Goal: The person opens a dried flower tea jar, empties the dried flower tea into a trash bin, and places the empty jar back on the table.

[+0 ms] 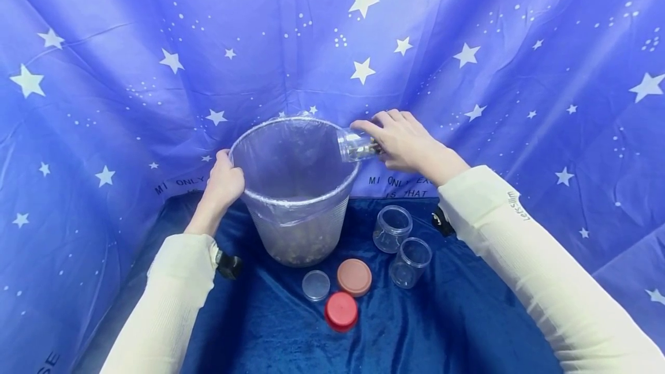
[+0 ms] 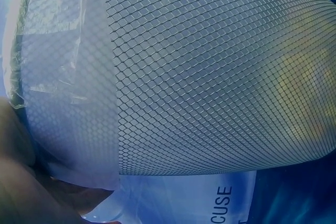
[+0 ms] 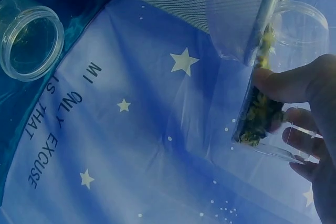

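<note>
My left hand grips the rim of a mesh wastebasket lined with a clear plastic bag. In the left wrist view, the bag folds over the outside of the mesh, and yellowish stuff shows through low down. My right hand holds a clear jar, tipped on its side with its mouth over the basket's right rim. Dried yellow-green bits lie along the jar's lower wall in the right wrist view, the thumb and fingers wrapped around it.
Two uncapped clear jars stand to the right of the basket on dark blue cloth. In front of it lie a clear lid, an orange-brown lid and a red lid. A starry blue curtain hangs behind.
</note>
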